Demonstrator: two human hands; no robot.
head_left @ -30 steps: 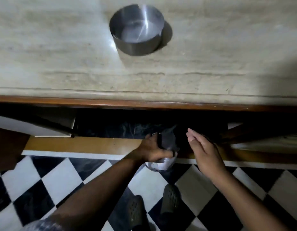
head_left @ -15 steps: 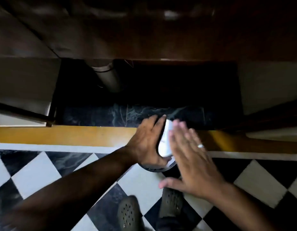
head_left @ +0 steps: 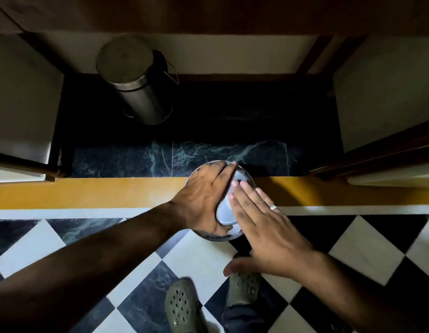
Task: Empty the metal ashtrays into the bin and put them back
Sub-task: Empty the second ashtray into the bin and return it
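I hold a round metal ashtray (head_left: 242, 179) over the yellow floor strip, its shiny surface showing between my hands. My left hand (head_left: 204, 200) grips its left side, thumb under the near rim. My right hand (head_left: 259, 222) lies flat with fingers spread, fingertips touching the ashtray's right side. A cylindrical steel bin (head_left: 134, 80) with a closed lid stands in the dark recess under the counter, up and to the left of the ashtray. The ashtray's contents cannot be seen.
White cabinet doors (head_left: 21, 97) stand open at left and right (head_left: 386, 97) of the recess. A wooden counter edge (head_left: 208, 13) runs overhead. Below are black-and-white checkered floor tiles (head_left: 365, 253) and my two green clogs (head_left: 184, 306).
The view has dropped from the countertop to the recess, so the bin now shows. My right hand has come onto the ashtray held by my left hand.
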